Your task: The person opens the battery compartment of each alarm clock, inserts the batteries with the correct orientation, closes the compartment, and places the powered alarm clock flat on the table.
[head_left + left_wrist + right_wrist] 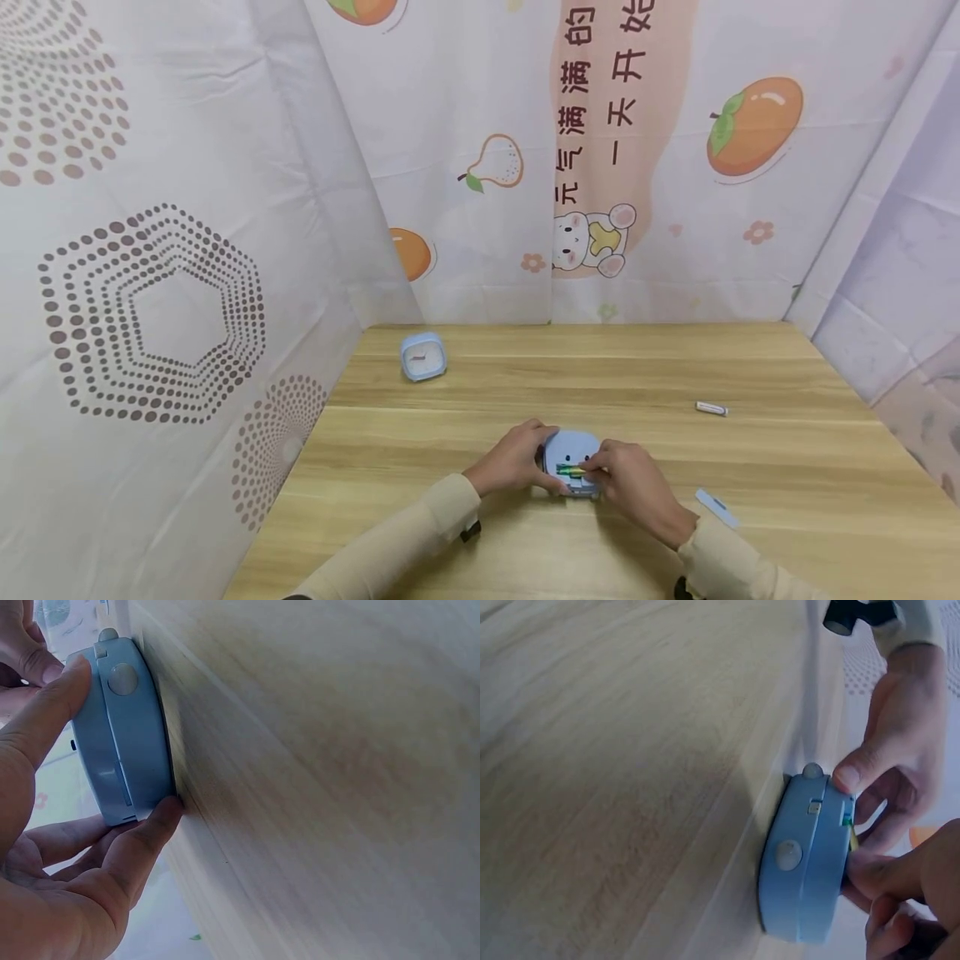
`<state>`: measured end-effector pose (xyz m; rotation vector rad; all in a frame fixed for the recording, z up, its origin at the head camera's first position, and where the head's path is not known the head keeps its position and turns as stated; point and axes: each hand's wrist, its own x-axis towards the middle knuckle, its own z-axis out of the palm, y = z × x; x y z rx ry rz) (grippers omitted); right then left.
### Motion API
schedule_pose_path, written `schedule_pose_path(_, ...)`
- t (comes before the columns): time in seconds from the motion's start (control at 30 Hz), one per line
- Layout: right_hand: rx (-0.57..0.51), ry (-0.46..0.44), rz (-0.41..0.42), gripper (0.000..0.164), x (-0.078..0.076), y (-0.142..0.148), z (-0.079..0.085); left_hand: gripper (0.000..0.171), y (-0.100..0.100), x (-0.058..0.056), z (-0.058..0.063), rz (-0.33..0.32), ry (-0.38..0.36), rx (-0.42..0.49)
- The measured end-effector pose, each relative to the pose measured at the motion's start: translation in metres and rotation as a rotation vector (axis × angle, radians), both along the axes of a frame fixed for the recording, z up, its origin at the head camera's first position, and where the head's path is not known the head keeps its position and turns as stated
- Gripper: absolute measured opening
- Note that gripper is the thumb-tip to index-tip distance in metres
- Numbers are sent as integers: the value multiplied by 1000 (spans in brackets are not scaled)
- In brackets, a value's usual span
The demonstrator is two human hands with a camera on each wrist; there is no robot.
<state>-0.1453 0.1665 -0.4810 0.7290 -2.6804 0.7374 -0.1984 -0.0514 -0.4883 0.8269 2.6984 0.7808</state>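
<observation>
A light blue clock point(573, 446) lies back up on the table, with its battery slot uncovered. My left hand point(517, 458) grips its left side; in the left wrist view, fingers of the left hand point(82, 847) span the blue casing point(135, 750). A green and yellow battery point(570, 470) sits at the slot, and my right hand point(633, 479) pinches its right end. From the right wrist view, the battery point(853, 838) tilts up out of the casing point(802, 870), by the right fingertips point(866, 870).
A light blue battery cover point(716, 507) lies to the right of the right hand. Farther back on the right is a white battery point(711, 408). A second light blue clock point(423, 357) stands at the back left, near the printed curtain point(465, 275).
</observation>
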Motion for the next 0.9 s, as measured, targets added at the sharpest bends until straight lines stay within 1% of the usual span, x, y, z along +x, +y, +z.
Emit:
schedule_pose_path(0.13, 81, 73, -3, 18, 3, -3, 2, 98, -1, -1, 1, 3, 3, 6)
schedule_pose_path(0.23, 130, 128, 7, 21, 3, -3, 2, 98, -2, -2, 1, 5, 3, 4)
schedule_pose_path(0.37, 156, 174, 39, 25, 0, -3, -1, 99, -2, -2, 0, 6, -2, -3)
schedule_pose_path(0.47, 170, 184, 56, 28, -2, -3, -4, 99, -1, -1, 0, 8, -9, -5)
schedule_pose_path(0.6, 183, 170, 51, 29, -4, -5, -5, 99, 0, 1, 0, 9, -10, -4)
schedule_pose_path(0.73, 169, 156, 36, 24, -4, -6, -3, 98, -1, 1, 0, 3, -12, 9)
schedule_pose_path(0.9, 139, 158, 40, 20, -3, -7, -3, 98, -2, 2, 0, 1, -9, 21)
